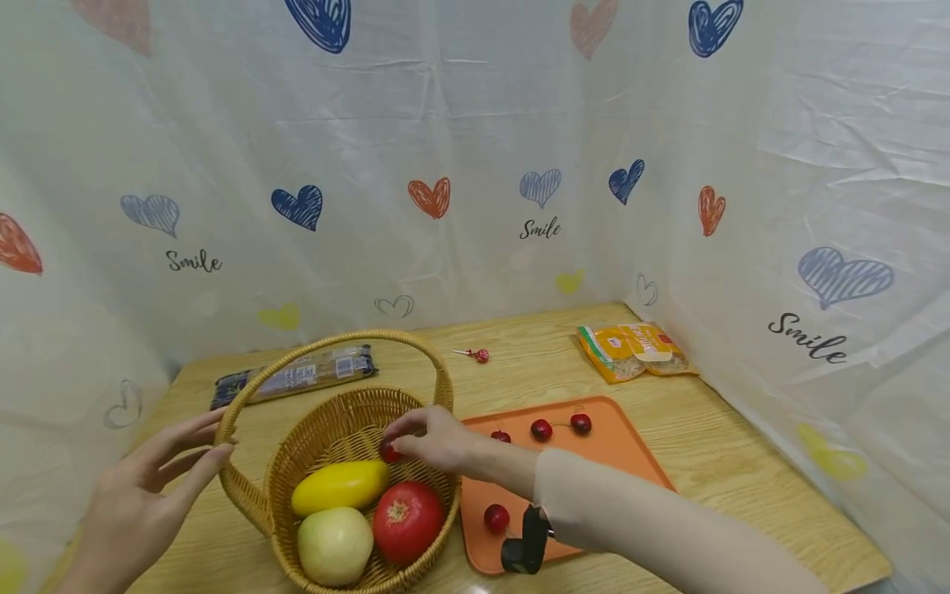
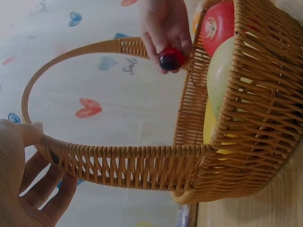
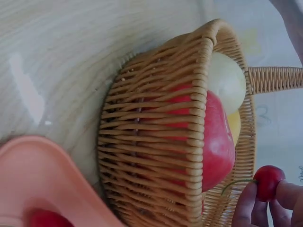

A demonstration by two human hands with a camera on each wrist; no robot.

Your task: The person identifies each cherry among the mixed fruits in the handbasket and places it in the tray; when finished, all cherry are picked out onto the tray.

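My right hand (image 1: 438,441) pinches a dark red cherry (image 3: 269,182) between thumb and fingers, over the inside of a wicker basket (image 1: 282,462). The cherry's green stem shows in the right wrist view. With thumb on one side and fingers on the other, my left hand (image 1: 144,495) holds the side of the basket's arched handle (image 2: 128,165). Inside the basket lie a yellow oblong fruit (image 1: 340,487), a pale green round fruit (image 1: 335,546) and a red round fruit (image 1: 408,522). The basket floor is partly hidden by the fruit and my right hand.
An orange tray (image 1: 616,462) right of the basket bears several cherries (image 1: 496,518); my right forearm crosses above it. Behind are a lollipop (image 1: 481,355), a dark long packet (image 1: 326,371) and an orange food packet (image 1: 634,351). A heart-printed curtain (image 1: 475,272) encloses the table.
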